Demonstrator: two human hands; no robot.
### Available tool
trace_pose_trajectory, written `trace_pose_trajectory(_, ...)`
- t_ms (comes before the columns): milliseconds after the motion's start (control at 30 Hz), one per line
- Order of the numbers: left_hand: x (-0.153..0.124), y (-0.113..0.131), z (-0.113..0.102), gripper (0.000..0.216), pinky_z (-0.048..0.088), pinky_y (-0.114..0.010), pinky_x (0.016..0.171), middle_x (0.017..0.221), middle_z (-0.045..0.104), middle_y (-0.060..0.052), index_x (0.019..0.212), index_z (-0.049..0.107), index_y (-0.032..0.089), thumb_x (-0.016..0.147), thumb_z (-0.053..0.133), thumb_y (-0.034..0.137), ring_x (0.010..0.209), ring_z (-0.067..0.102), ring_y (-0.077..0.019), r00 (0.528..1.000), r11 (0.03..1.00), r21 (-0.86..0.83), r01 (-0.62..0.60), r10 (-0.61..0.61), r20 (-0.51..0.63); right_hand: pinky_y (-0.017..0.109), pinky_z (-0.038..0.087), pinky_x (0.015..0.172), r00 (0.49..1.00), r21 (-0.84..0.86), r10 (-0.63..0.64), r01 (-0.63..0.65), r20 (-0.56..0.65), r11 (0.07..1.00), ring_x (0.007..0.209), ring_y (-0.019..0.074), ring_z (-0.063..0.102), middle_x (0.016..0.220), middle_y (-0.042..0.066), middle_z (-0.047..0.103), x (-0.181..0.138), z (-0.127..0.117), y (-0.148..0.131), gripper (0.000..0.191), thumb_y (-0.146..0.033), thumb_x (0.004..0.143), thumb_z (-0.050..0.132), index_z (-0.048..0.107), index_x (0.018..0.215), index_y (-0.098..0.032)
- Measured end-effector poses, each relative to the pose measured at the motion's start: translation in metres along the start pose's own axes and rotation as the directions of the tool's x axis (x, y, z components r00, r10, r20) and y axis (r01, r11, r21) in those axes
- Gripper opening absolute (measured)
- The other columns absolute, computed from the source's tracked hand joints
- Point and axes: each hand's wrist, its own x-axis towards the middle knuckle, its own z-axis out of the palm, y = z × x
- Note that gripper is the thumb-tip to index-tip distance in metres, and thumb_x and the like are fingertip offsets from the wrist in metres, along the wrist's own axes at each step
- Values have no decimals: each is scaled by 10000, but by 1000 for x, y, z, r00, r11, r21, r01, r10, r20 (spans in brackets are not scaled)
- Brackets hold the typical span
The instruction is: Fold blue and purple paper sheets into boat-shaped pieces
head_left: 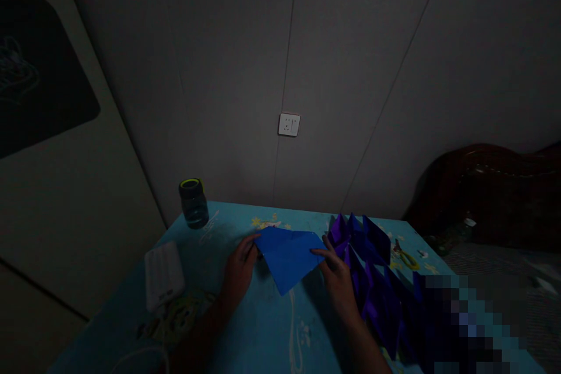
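A sheet of blue paper is stretched between my two hands just above the table, one corner pointing down toward me. My left hand pinches its left corner between thumb and fingers. At the right side, my right hand grips the paper's edge, thumb on top. Folded purple and blue paper pieces stand in a group at the back right, close to my right hand. More dark purple folded pieces lie nearer, beside my right forearm.
A dark bottle with a yellow-green rim stands at the back left. Nearer sits a white power bank with a white cable. Yellow-handled pliers lie at the right, on the light-blue tablecloth. A wall socket is behind.
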Motion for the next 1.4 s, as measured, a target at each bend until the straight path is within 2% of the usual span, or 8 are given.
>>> trace_pose_trajectory(133,-1,-7,-6,421,507,-263,544,618,638,15,1174,621,167,890,501,454,551,617,-164,998,975,213,-62,61,13,445,476,952,1000,30,20,-21,9,999,1224,352,569,1300,146,644,1,0,0,256,-442,748,698,791,840,-222)
trace_pose_trajectory(233,-1,-12,-8,340,486,-248,571,642,618,22,1148,631,182,905,479,366,571,592,-147,985,943,286,-171,174,12,408,517,842,999,23,43,-43,3,999,965,314,676,982,103,760,1,-2,0,244,-431,745,697,788,822,-218)
trace_pose_trajectory(333,-1,-12,-8,299,493,-244,621,745,645,3,1132,620,188,887,502,311,659,616,-149,976,937,280,-208,216,1,349,515,711,999,30,50,-50,-9,998,766,262,666,783,62,743,1,-3,1,244,-424,736,710,780,814,-204)
trace_pose_trajectory(633,-1,-4,-7,288,537,-275,725,896,685,-31,1102,626,198,834,548,272,801,663,-172,982,964,200,-175,185,-31,324,515,704,994,171,73,-85,77,982,764,228,657,879,72,734,-8,2,-14,430,-459,761,741,722,1097,-190)
trace_pose_trajectory(833,1,-5,-4,244,555,-332,856,1116,692,-78,979,652,209,773,639,339,1055,661,-237,975,978,122,-171,186,-122,321,514,745,997,122,34,-43,76,992,871,252,664,926,78,731,-9,1,-15,426,-460,767,741,700,1096,-193)
trace_pose_trajectory(933,1,-6,-2,218,573,-336,827,1105,700,-69,895,648,207,751,679,368,962,696,-224,977,981,97,-166,176,-118,325,508,743,1000,52,12,-11,-10,999,860,254,663,911,79,735,-7,0,-9,379,-492,796,694,721,1019,-187)
trace_pose_trajectory(1133,0,-4,-2,218,585,-329,718,757,729,-19,891,661,192,782,664,380,709,724,-205,988,976,176,-129,141,-59,338,502,751,991,-73,-73,65,-110,995,823,245,659,932,92,749,-5,-3,-10,440,-534,870,564,747,1046,-175)
trace_pose_trajectory(1400,1,-1,-2,242,570,-296,684,758,719,-20,889,717,183,780,658,392,680,697,-183,982,967,196,-161,178,-71,317,485,662,990,-79,-33,23,-136,997,726,228,634,745,66,702,-5,-2,-14,551,-553,873,554,706,1188,-127)
